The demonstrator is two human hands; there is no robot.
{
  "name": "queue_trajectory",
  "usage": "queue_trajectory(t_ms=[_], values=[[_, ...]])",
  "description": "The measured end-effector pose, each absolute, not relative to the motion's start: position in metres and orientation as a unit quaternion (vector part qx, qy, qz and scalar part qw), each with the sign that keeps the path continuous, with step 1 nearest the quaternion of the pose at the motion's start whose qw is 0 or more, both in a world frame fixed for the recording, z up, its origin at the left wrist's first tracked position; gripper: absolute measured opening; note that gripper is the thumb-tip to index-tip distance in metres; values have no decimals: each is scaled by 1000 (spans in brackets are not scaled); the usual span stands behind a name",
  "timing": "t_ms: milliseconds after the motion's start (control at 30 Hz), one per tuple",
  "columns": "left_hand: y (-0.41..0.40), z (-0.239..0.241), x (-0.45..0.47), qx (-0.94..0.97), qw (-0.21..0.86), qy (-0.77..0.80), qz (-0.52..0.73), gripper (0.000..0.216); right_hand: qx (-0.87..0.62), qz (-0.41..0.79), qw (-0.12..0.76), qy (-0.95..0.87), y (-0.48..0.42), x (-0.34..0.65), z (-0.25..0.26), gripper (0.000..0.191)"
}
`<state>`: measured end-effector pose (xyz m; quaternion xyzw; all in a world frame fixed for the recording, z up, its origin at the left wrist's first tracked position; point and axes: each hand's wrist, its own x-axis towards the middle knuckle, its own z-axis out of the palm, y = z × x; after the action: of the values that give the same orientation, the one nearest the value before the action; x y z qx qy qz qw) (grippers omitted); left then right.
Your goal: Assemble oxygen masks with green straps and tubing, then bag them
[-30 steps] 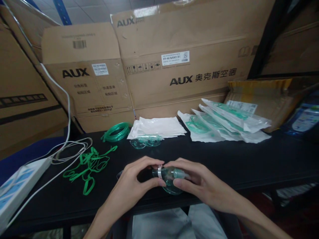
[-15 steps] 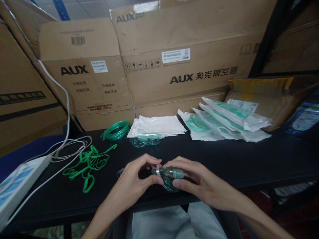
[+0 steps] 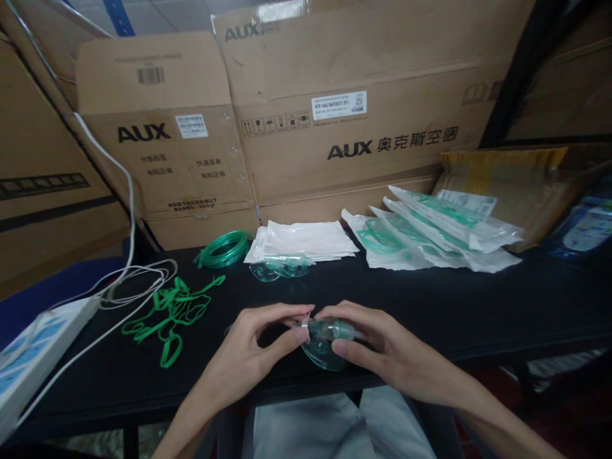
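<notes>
It looks like a work corner in a storeroom or small workshop. Tall AUX cardboard (image 3: 392, 76) walls in the back of a plain black surface (image 3: 382, 296), and a blue metal post (image 3: 118, 18), like racking, rises behind it against a panelled ceiling (image 3: 165, 13). Supplies crowd the far edge — pouches (image 3: 440, 223) with green contents, flat white packets (image 3: 306, 239), coiled green tubing (image 3: 224, 260), a brown carton (image 3: 516, 188). A power strip (image 3: 50, 350) lies at the left, white cable (image 3: 132, 213) looping beside it.
</notes>
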<state>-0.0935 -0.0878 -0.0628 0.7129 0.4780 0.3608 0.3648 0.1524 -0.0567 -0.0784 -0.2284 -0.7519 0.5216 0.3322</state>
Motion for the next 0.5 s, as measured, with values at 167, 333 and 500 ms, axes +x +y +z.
queue_trajectory(t_ms=[167, 333, 500], values=[[-85, -60, -92, 729, 342, 459, 375, 30, -233, 539, 337, -736, -57, 152, -78, 34], [-83, -60, -90, 732, 337, 454, 379, 28, -244, 549, 333, -727, -58, 151, -75, 35], [-83, -65, -89, 734, 300, 466, 393, 27, -242, 533, 331, -740, -58, 152, -73, 34]])
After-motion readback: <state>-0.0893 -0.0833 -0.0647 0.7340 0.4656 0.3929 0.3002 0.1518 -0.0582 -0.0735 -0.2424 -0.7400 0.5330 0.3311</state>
